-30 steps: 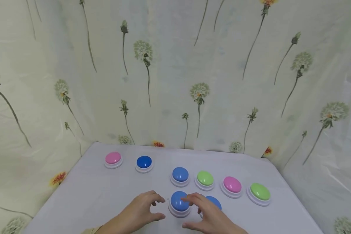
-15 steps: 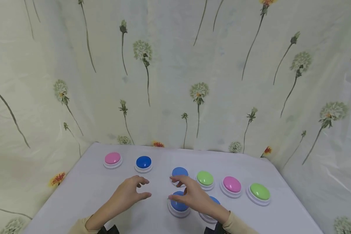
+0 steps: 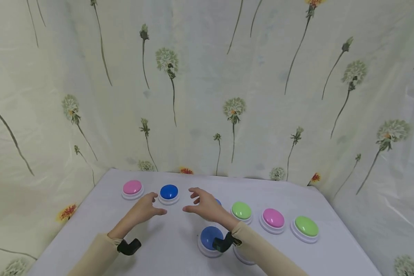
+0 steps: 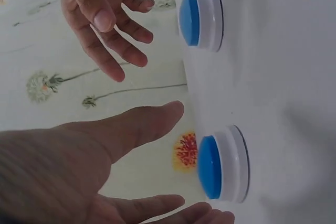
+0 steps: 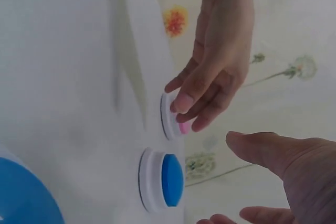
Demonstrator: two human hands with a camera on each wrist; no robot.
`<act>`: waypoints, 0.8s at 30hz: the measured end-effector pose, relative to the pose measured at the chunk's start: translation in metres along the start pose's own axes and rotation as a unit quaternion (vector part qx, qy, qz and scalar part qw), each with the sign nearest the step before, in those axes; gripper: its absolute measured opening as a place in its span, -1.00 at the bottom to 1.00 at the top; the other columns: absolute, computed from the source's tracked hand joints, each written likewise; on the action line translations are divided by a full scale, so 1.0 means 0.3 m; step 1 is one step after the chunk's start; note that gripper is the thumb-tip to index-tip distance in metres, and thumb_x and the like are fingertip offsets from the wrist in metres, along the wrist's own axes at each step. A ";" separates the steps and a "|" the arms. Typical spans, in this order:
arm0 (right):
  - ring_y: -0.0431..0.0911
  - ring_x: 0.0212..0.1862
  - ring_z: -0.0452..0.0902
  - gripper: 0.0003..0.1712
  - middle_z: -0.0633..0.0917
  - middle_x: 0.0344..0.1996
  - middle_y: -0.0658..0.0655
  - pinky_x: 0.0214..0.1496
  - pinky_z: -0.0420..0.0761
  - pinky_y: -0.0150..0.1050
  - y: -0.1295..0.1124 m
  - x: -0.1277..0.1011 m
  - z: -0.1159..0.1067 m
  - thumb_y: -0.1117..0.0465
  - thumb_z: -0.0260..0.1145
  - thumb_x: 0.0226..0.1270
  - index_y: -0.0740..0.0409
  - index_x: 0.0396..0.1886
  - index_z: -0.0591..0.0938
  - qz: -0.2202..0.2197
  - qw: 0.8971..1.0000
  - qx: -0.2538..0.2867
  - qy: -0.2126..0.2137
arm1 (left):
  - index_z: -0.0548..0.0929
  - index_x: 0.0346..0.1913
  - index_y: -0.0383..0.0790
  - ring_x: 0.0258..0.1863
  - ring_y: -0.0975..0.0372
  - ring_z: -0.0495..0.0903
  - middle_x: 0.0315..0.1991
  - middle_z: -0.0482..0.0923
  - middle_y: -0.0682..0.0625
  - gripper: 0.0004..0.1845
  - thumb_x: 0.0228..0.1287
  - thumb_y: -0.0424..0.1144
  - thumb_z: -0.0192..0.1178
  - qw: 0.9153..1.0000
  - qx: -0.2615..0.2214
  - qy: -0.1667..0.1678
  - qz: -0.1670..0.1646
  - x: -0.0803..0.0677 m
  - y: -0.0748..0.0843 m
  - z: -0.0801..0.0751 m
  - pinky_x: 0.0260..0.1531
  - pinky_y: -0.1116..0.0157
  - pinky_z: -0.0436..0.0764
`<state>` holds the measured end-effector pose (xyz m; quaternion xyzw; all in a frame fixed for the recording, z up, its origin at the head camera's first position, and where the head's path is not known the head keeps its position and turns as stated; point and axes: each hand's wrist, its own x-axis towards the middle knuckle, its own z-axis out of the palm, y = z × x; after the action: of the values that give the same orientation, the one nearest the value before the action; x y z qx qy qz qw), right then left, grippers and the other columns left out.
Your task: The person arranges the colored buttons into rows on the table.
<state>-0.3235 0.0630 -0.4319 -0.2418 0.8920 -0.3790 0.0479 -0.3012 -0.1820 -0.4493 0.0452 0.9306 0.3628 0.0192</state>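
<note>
Both hands have travelled away from the near blue button [image 3: 210, 237] toward the back of the desk [image 3: 100, 230] since a second ago, sleeves now showing in the head view. Left hand [image 3: 143, 210] hovers just in front of and between the pink button [image 3: 132, 188] and the dark blue button [image 3: 169, 192], fingers loosely spread, holding nothing. Right hand [image 3: 203, 205] hovers just right of the dark blue button, fingers likewise spread and empty; it hides most of a lighter blue button [image 3: 218, 201] behind it. Dark blue button sits near the desk's back edge, between the two hands, not touched; the left wrist view shows it [image 4: 212, 166] clear of the thumb. Further right in a row: green button [image 3: 242, 211], second pink button [image 3: 273, 218], second green button [image 3: 306, 226].
</note>
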 end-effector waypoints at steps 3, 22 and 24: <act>0.07 0.02 0.59 -0.15 0.60 0.06 0.25 -0.06 0.68 -0.07 -0.002 0.062 0.025 -0.05 0.47 0.11 0.16 0.35 0.37 0.021 1.000 -0.001 -0.005 | 0.34 0.27 -0.53 0.06 -0.19 0.54 0.15 0.46 -0.46 -0.17 0.05 -0.10 0.44 1.000 -0.003 -0.002 -0.009 0.055 -0.035 0.010 -0.06 -0.07 0.62; 0.22 0.29 0.38 -0.04 0.45 0.26 0.39 0.29 0.41 0.17 0.054 0.273 0.195 0.04 0.51 0.05 0.37 0.36 0.28 0.102 0.994 -0.030 -0.018 | 0.16 0.37 -0.60 0.29 -0.22 0.33 0.29 0.28 -0.50 -0.07 0.02 -0.24 0.43 0.999 -0.001 -0.033 0.036 0.255 -0.192 0.055 0.27 -0.12 0.35; 0.21 0.27 0.39 -0.05 0.45 0.24 0.40 0.30 0.40 0.17 0.057 0.283 0.207 0.06 0.51 0.06 0.39 0.35 0.29 0.102 0.994 -0.027 -0.014 | 0.16 0.36 -0.60 0.33 -0.24 0.26 0.31 0.25 -0.49 -0.08 0.03 -0.26 0.41 0.998 -0.022 -0.036 0.045 0.265 -0.203 0.057 0.31 -0.13 0.30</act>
<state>-0.3881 -0.0071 -0.4795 -0.1561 0.9209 -0.3450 0.0922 -0.3833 -0.2074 -0.5035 0.0995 0.9181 0.3819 0.0377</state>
